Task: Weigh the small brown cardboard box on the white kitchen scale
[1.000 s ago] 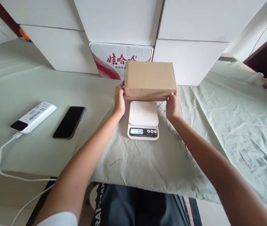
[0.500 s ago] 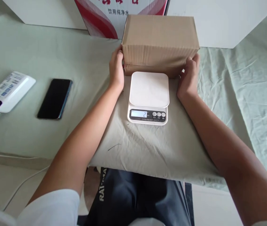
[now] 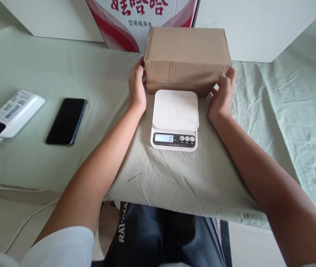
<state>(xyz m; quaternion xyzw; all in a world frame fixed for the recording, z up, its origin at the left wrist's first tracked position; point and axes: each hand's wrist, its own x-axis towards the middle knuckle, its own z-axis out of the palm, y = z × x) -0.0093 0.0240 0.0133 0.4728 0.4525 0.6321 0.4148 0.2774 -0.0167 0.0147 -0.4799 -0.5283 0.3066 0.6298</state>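
Note:
A brown cardboard box [image 3: 187,46] stands just behind a white digital scale [image 3: 176,110]. My left hand [image 3: 137,86] is at the box's left side, and my right hand [image 3: 223,92] is at its lower right corner, so the box is held between the two. Some fingers of both hands are hidden by the box. Nothing lies on the scale's platform, and its display [image 3: 164,138] reads 0.
A black phone [image 3: 66,121] and a white device [image 3: 13,113] with a cable lie to the left on the green cloth [image 3: 99,78]. Behind the brown box stand a red and white carton [image 3: 135,35] and white panels [image 3: 238,29].
The scale's display has gone from 2 to 0. The camera view has shifted slightly, so everything appears a little lower. Both hands stay at the box.

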